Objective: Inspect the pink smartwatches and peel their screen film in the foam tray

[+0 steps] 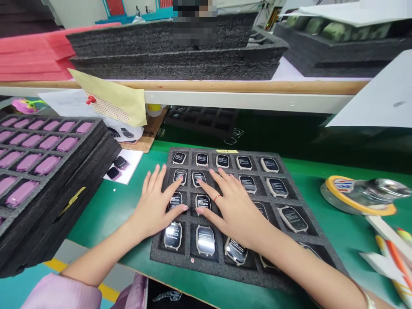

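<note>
A black foam tray (225, 268) lies on the green table in front of me, its pockets filled with several smartwatch bodies (205, 240) with lit screens. My left hand (156, 205) lies flat and open on the tray's left edge, its thumb touching a watch in the third row. My right hand (232, 204) is spread open over the middle of the tray, fingertips resting on watches in the second and third rows. It wears a red ring. Neither hand holds anything.
A stack of black foam trays (58, 180) with pink watch bodies stands at the left. Two loose watches (116, 167) lie on white paper beside it. A tape roll on a metal dispenser (357, 195) sits at the right. More foam trays (180, 51) are piled on the shelf behind.
</note>
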`<state>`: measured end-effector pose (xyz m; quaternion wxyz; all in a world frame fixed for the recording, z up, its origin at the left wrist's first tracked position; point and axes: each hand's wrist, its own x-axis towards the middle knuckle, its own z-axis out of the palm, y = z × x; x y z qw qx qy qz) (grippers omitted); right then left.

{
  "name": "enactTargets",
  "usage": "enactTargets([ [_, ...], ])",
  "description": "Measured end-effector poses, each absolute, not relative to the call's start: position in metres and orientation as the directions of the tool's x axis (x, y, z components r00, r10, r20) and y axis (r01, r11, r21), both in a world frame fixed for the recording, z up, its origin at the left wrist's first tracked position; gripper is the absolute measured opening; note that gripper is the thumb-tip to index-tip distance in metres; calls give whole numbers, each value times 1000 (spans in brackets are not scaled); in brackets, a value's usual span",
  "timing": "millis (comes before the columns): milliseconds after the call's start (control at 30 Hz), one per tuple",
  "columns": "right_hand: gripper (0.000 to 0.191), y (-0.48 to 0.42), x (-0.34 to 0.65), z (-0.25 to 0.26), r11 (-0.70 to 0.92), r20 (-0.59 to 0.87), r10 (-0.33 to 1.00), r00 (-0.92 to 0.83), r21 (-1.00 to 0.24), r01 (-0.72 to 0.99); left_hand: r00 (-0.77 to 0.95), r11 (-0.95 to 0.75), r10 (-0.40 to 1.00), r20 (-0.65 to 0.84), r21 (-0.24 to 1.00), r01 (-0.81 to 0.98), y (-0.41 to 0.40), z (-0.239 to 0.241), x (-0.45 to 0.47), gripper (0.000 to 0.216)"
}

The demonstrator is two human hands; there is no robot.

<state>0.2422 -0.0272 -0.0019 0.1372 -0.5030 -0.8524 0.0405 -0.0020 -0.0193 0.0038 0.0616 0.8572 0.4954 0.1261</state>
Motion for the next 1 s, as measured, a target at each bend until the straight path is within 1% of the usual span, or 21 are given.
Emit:
enactTargets([
  [133, 64, -21, 241, -1, 492, 179, 868, -463, -193, 849, 466, -490, 872, 151, 228, 841, -13, 0, 1, 63],
  [267, 65, -27, 251, 3, 499, 250, 858, -448, -203, 843, 451, -479, 877, 166, 232, 846, -12, 0, -2, 67],
  [333, 65, -32, 257, 3, 495, 262, 860, -438, -215, 842, 438, -468, 882, 173, 229, 854, -12, 1, -5, 69],
  [533, 69, -38, 266, -1, 472, 154, 881, -448, -205, 857, 426, -449, 893, 147, 230, 863, -1, 7, -8, 71],
  [667, 67, -35, 260, 3, 476, 135, 879, -457, -210, 854, 382, -404, 914, 135, 228, 886, 20, 9, -2, 73],
  [833, 64, -44, 257, 7, 500, 144, 866, -480, -209, 840, 355, -365, 931, 88, 287, 886, 43, -1, 1, 71],
  [933, 61, -56, 271, 6, 505, 179, 862, -475, -208, 838, 361, -378, 925, 116, 358, 854, 43, -12, -2, 72],
  [1000, 60, -63, 291, 2, 482, 222, 871, -439, -205, 852, 348, -371, 928, 133, 412, 832, 39, -18, -5, 72],
])
